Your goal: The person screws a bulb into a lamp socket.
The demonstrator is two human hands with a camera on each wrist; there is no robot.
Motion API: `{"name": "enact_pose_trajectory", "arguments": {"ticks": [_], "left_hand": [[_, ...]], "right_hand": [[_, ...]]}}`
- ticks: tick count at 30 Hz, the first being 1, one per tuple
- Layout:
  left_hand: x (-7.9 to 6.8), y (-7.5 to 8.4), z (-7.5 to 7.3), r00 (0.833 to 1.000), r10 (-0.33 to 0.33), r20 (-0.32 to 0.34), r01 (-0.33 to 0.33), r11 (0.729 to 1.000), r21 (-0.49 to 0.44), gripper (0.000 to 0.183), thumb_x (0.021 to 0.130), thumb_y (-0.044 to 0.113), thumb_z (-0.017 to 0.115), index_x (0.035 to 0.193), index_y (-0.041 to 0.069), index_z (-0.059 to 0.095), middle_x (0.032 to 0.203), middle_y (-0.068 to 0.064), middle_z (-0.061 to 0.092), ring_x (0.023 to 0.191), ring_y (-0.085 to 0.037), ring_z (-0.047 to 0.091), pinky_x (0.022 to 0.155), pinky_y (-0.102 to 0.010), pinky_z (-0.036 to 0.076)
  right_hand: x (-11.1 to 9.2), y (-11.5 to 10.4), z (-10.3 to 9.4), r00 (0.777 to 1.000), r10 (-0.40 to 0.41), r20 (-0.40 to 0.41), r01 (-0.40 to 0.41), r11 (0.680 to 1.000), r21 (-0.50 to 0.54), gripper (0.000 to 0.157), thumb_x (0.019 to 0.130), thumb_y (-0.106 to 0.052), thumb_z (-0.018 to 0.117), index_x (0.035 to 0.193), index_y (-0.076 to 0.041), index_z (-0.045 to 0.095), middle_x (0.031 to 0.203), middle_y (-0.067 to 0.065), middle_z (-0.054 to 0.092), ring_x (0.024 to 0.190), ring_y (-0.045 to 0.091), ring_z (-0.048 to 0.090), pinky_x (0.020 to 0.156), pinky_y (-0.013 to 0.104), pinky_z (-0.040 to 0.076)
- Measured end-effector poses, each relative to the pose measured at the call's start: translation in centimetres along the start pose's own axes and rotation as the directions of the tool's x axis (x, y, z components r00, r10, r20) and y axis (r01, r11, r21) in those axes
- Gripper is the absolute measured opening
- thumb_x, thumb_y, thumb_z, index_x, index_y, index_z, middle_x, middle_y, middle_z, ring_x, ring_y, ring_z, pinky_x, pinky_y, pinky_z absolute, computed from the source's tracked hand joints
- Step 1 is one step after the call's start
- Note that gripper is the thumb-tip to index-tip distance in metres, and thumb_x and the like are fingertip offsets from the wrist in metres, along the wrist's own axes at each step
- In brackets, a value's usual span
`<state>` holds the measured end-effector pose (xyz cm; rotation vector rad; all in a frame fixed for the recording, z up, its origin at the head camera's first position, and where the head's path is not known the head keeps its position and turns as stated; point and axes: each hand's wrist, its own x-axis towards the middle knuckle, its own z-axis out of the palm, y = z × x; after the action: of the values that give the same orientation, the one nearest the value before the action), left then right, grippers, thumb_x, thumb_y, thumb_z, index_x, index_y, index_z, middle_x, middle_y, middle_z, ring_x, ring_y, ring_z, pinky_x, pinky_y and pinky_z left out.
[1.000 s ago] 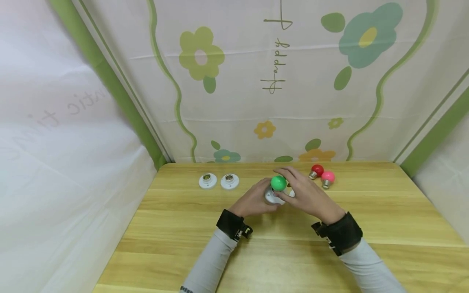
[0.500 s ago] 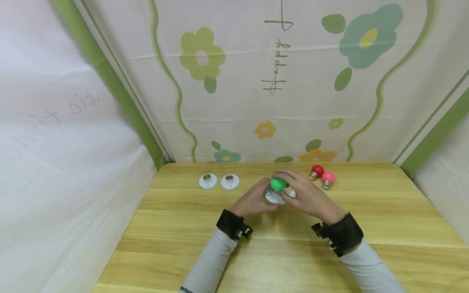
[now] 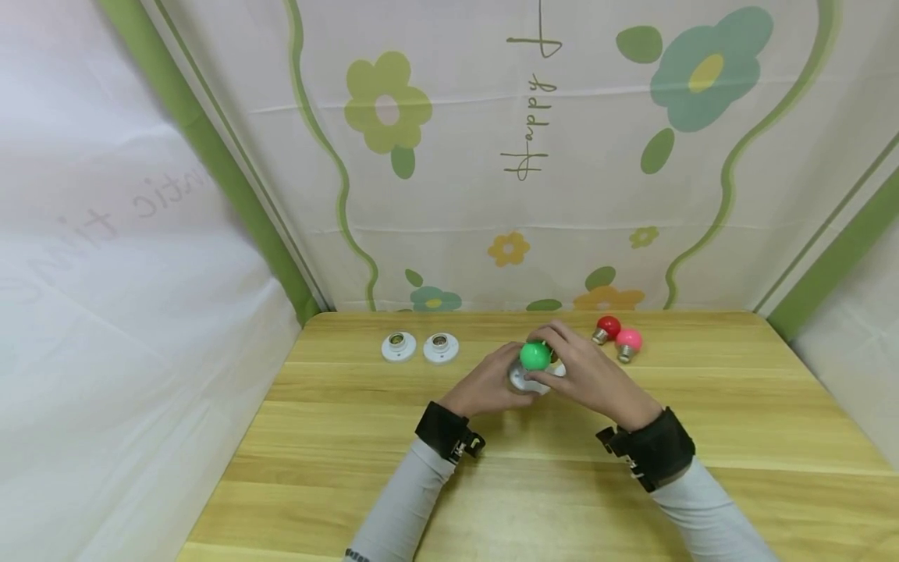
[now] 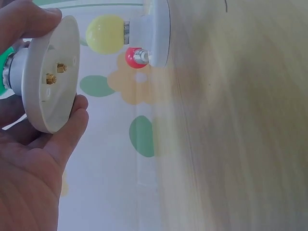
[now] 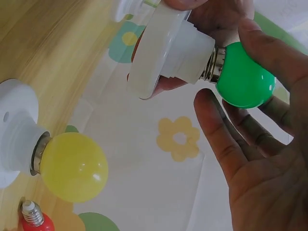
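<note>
My left hand [image 3: 490, 381] grips a white lamp socket [image 3: 521, 380] by the rim of its round base, raised off the table. In the left wrist view, the underside of that socket [image 4: 57, 91] shows two brass terminals. A green light bulb [image 3: 535, 356] sits in the socket's mouth, with part of its metal screw thread [image 5: 211, 65] visible outside. My right hand [image 3: 588, 375] holds the green globe, thumb on one side and fingers curved round the other. From the right wrist, the bulb [image 5: 245, 77] and socket point along one line, tilted.
A yellow bulb [image 5: 74, 167] stands in another white socket [image 5: 19, 134], mostly hidden behind my right hand in the head view. Red [image 3: 609, 325] and pink [image 3: 629, 339] bulbs lie at the back right. Two bulbless sockets [image 3: 399, 346] stand at the back left.
My right fingers closed further over the green bulb half a second ago, then drew back slightly, showing more of the globe. The left hand and its socket have hardly moved.
</note>
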<state>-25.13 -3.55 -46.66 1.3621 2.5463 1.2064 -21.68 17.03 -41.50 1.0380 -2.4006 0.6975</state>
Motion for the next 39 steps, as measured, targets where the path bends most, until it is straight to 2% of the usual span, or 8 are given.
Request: {"name": "enact_pose_trajectory", "arguments": {"ticks": [5,9,12,15,20,26,34,39], "left_hand": [[-0.06,-0.02,0.04,1.000,0.008,-0.003,-0.008,1.000,0.014,0.069,0.082,0.022,0.074,0.142,0.019,0.041,0.135,0.001,0.048,0.118,-0.009,0.048,0.096,-0.024,0.046],[-0.04,-0.08,0.06,1.000,0.000,-0.007,0.000,1.000,0.006,0.070,0.082,0.025,0.075,0.142,0.018,0.041,0.135,0.002,0.048,0.119,-0.008,0.048,0.097,-0.024,0.045],[-0.05,-0.08,0.00,1.000,0.010,-0.012,-0.010,1.000,0.001,0.073,0.082,0.026,0.074,0.145,0.018,0.038,0.136,0.002,0.048,0.121,-0.008,0.046,0.099,-0.025,0.044],[-0.04,-0.07,-0.03,0.999,0.031,-0.016,-0.031,1.000,-0.001,0.077,0.084,0.026,0.072,0.149,0.020,0.032,0.138,0.002,0.047,0.122,-0.008,0.046,0.100,-0.025,0.043],[0.02,-0.04,0.03,0.999,0.037,-0.021,-0.037,0.999,0.011,0.079,0.083,0.027,0.073,0.149,0.021,0.030,0.136,0.002,0.048,0.120,-0.008,0.047,0.099,-0.024,0.044],[0.01,0.12,0.10,1.000,0.013,-0.004,-0.013,1.000,-0.002,0.078,0.083,0.026,0.073,0.148,0.020,0.032,0.136,0.001,0.047,0.119,-0.009,0.047,0.098,-0.024,0.045],[0.10,0.21,0.20,1.000,0.018,0.002,-0.018,1.000,0.010,0.074,0.083,0.026,0.073,0.146,0.019,0.035,0.137,0.000,0.047,0.118,-0.009,0.048,0.095,-0.023,0.046],[0.08,0.16,0.22,1.000,0.015,0.008,-0.015,1.000,-0.002,0.074,0.084,0.027,0.072,0.147,0.019,0.034,0.138,0.000,0.046,0.120,-0.009,0.047,0.097,-0.024,0.045]], "right_hand": [[-0.03,0.08,0.00,1.000,0.021,0.005,-0.021,1.000,0.001,0.053,0.079,-0.036,0.078,0.120,-0.011,0.055,0.116,-0.001,0.053,0.099,0.012,0.056,0.081,0.035,0.056],[-0.12,0.08,-0.05,0.999,0.033,0.035,-0.034,0.999,0.019,0.063,0.082,-0.037,0.076,0.134,-0.012,0.050,0.131,0.003,0.050,0.110,0.018,0.055,0.086,0.040,0.055],[-0.15,0.15,-0.12,0.999,0.004,0.051,-0.006,0.999,0.033,0.066,0.082,-0.029,0.075,0.140,-0.013,0.047,0.139,0.005,0.046,0.119,0.023,0.051,0.091,0.044,0.052],[-0.11,0.26,-0.12,0.998,-0.046,0.046,0.044,0.998,0.047,0.058,0.082,-0.018,0.074,0.135,-0.011,0.052,0.136,0.005,0.050,0.121,0.023,0.049,0.094,0.046,0.050],[-0.10,0.25,-0.14,0.997,-0.070,0.020,0.069,0.997,0.037,0.049,0.083,-0.017,0.074,0.128,-0.009,0.058,0.128,0.005,0.057,0.119,0.022,0.052,0.095,0.045,0.049],[-0.08,0.19,-0.13,0.997,-0.075,0.009,0.075,0.997,-0.018,0.050,0.083,-0.022,0.076,0.128,-0.009,0.059,0.127,0.006,0.059,0.117,0.022,0.054,0.092,0.043,0.051],[0.01,0.23,0.08,0.997,-0.075,-0.025,0.073,0.996,-0.058,0.054,0.078,-0.032,0.079,0.122,-0.008,0.061,0.119,0.005,0.060,0.107,0.019,0.058,0.084,0.038,0.055],[-0.04,0.19,0.15,0.998,-0.061,-0.009,0.060,0.995,-0.082,0.057,0.081,-0.035,0.077,0.129,-0.011,0.057,0.124,0.004,0.057,0.106,0.020,0.059,0.083,0.038,0.056]]}}
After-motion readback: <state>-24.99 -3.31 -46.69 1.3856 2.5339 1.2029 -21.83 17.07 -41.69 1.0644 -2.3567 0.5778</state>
